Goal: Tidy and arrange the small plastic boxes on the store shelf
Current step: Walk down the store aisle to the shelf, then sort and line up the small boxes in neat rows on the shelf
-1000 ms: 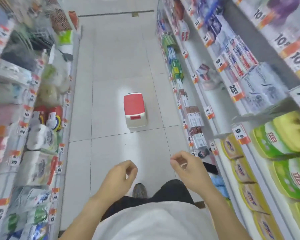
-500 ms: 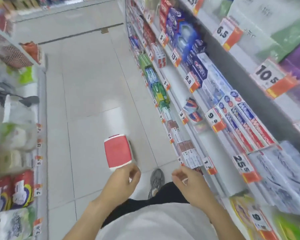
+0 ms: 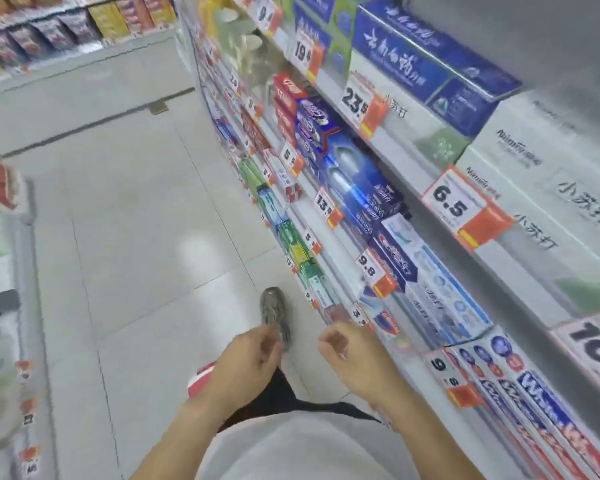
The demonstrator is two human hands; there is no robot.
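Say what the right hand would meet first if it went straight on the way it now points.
The right hand, loosely curled and empty, points up-aisle beside the shelf. Its line seems to reach the red boxes at the lower shelf's edge first, though depth is unclear and it might pass them.

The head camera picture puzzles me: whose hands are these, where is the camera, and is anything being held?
There is no machine here. A person wears one wide-angle camera on the head, looking forward and down, so you see their own arms from above. The left hand and the right hand hang in front of the body with fingers loosely curled, and neither holds anything. They stand in a shop aisle with a tiled floor. On the person's right runs a shelf packed with toothpaste boxes and orange price tags. One shoe shows ahead of the hands, and part of a red and white stool peeks out behind the left hand.
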